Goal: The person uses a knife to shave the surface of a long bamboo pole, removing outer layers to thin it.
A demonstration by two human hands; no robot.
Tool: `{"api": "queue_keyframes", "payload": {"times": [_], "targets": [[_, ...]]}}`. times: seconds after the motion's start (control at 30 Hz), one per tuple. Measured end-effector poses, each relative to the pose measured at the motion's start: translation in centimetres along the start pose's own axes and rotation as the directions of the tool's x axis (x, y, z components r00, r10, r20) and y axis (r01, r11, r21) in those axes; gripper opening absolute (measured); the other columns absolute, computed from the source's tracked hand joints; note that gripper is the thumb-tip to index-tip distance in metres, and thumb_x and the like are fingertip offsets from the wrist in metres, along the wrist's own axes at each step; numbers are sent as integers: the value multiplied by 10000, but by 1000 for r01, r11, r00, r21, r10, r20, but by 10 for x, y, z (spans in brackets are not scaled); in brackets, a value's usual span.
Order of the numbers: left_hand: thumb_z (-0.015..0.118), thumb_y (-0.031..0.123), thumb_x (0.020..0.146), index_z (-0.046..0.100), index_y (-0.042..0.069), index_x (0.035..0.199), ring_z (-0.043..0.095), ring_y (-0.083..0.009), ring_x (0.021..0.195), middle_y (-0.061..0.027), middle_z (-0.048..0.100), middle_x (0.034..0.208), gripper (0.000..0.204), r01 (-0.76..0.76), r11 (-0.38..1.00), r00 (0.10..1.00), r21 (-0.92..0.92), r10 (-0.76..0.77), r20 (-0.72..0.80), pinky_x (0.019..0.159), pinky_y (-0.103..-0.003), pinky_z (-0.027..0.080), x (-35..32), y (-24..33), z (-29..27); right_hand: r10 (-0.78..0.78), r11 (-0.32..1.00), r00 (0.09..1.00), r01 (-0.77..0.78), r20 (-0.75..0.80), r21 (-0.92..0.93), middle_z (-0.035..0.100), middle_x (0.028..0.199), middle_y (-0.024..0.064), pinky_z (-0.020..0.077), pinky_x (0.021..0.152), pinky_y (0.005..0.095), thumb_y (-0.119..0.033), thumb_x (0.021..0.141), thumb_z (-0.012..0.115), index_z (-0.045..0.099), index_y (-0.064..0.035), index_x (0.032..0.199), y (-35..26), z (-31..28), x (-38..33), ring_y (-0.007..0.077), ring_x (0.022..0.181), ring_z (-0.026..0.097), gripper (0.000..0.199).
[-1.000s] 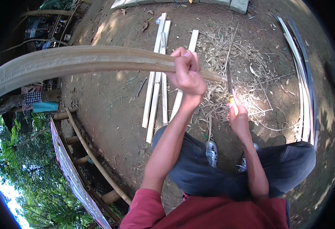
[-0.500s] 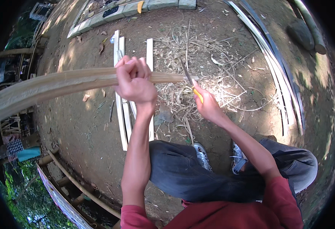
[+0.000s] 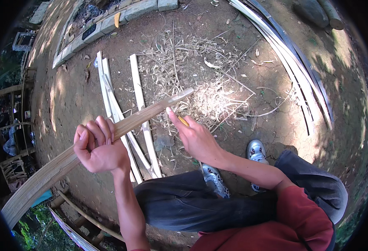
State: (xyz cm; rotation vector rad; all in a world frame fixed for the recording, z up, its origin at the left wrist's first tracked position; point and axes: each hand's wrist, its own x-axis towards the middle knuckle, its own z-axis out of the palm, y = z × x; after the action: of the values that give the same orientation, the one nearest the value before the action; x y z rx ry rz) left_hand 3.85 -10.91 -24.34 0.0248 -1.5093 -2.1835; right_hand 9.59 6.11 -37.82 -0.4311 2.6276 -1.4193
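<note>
A long, pale wooden strip [image 3: 144, 116] runs from the lower left up toward the middle, its tapered end pointing to the upper right. My left hand [image 3: 102, 144] is closed around it partway along. Close below the tapered end, my right hand [image 3: 198, 140] grips a knife by its yellow handle [image 3: 183, 121]. The knife's blade cannot be made out now; it showed in the earlier picture. One fingertip of my right hand lies at the strip's lower edge.
Several pale strips [image 3: 140, 100] lie on the dirt beyond my left hand. Curled shavings [image 3: 209, 100] cover the ground ahead. A bundle of long strips [image 3: 290, 58] lies at right, near a dark stone [image 3: 309, 12]. A stone border [image 3: 138, 10] runs along the far left.
The strip has tilted, its tapered end now pointing up and right. My left hand has moved left and nearer; my right hand has shifted left and nearer. The view has also shifted.
</note>
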Motion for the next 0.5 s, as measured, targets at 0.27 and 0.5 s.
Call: {"api": "queue_keyframes", "payload": {"times": [0.27,0.5], "targets": [[457,173,843,245,165,618,212,-100,475,16,210,513,309,-7,1000,999,-3,7,54,444,-243,211,-10,1,16,-34,996,999,36,-28,86,591,920,241,561,465,318,79,873,533,310,-46,1527,4,-3,6,265,574,612,702],[468,181,824,235,168,607,203,-99,466,17,199,502,319,-32,998,999,62,33,-20,430,-240,199,-11,0,25,18,988,1000,-14,-23,156,590,1015,327,591,526,355,53,866,552,284,-99,1547,21,-1,8,284,627,658,747]]}}
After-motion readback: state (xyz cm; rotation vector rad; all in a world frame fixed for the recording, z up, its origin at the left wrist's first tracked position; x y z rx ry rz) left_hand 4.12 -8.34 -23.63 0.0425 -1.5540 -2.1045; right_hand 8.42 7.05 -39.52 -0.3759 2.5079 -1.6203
